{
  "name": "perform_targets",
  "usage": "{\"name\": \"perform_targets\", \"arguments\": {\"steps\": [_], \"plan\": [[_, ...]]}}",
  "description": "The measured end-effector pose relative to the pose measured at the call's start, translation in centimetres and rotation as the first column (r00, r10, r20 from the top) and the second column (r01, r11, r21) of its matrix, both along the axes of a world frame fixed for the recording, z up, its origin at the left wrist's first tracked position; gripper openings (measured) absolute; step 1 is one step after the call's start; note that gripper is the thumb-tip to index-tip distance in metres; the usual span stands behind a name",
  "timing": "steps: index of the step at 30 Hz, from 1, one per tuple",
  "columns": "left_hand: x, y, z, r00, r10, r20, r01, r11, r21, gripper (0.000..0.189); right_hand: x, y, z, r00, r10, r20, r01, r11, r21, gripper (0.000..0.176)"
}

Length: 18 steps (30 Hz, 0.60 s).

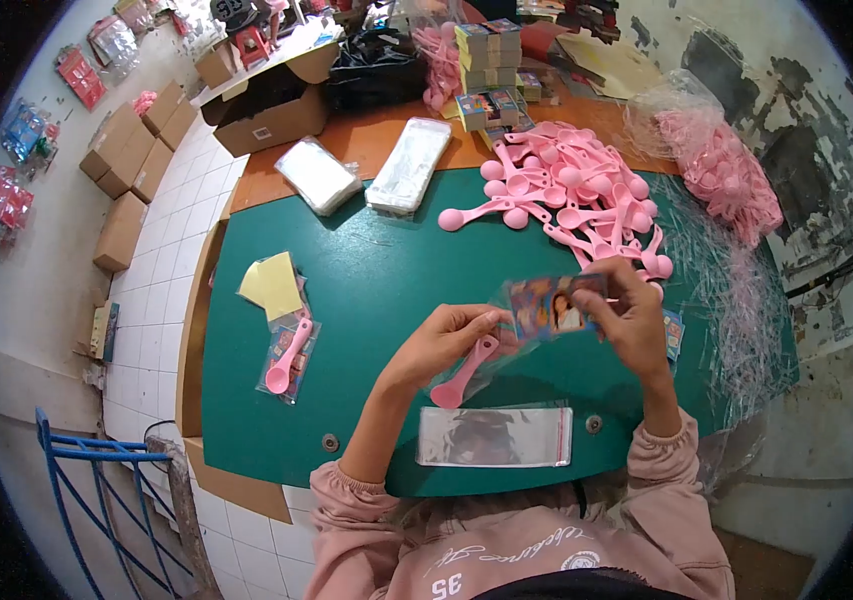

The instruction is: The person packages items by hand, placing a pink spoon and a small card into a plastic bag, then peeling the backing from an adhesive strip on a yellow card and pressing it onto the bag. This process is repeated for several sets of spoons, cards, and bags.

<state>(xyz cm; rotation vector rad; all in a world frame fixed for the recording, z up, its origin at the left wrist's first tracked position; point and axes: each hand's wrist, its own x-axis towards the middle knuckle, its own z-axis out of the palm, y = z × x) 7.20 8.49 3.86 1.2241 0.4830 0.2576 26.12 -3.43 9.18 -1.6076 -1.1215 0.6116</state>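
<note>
My left hand (451, 345) pinches a clear plastic bag near its mouth, and a pink measuring spoon (464, 374) shows inside it, bowl end down. Between the fingers of my right hand (628, 312) is a colourful printed card (552, 306), overlapping the bag's open end in this view. Below them, a stack of flat clear bags (494, 437) lies near the table's front edge. Beyond my right hand spreads a heap of loose pink spoons (571, 180). At the left, another pink spoon (289, 357) lies in a bag with a printed card, beside yellow cards (273, 284).
Two bundles of clear bags (409, 165) lie at the back of the green table (366, 290). Stacked printed cards (488, 60) stand behind the spoons. A bulging bag of pink spoons (726, 170) and crumpled plastic line the right side. An open cardboard box (271, 120) sits back left.
</note>
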Motion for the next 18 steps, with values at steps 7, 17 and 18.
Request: {"name": "perform_targets", "arguments": {"steps": [7,17,18], "plan": [[-0.1,0.3,-0.8,0.990,-0.139,0.030,0.130,0.969,0.212,0.034,-0.1,2.2,0.0,0.883,0.410,0.227,-0.389,0.911,-0.136,0.019],[-0.7,0.0,-0.1,0.950,-0.041,-0.310,0.219,0.797,0.563,0.067,-1.3,4.0,-4.4,0.772,0.633,0.050,-0.623,0.770,-0.138,0.019],[-1.5,0.3,0.4,0.935,-0.104,-0.339,0.270,0.828,0.492,0.069,-1.0,3.9,-4.3,0.774,0.609,-0.175,-0.634,0.738,-0.231,0.019]]}}
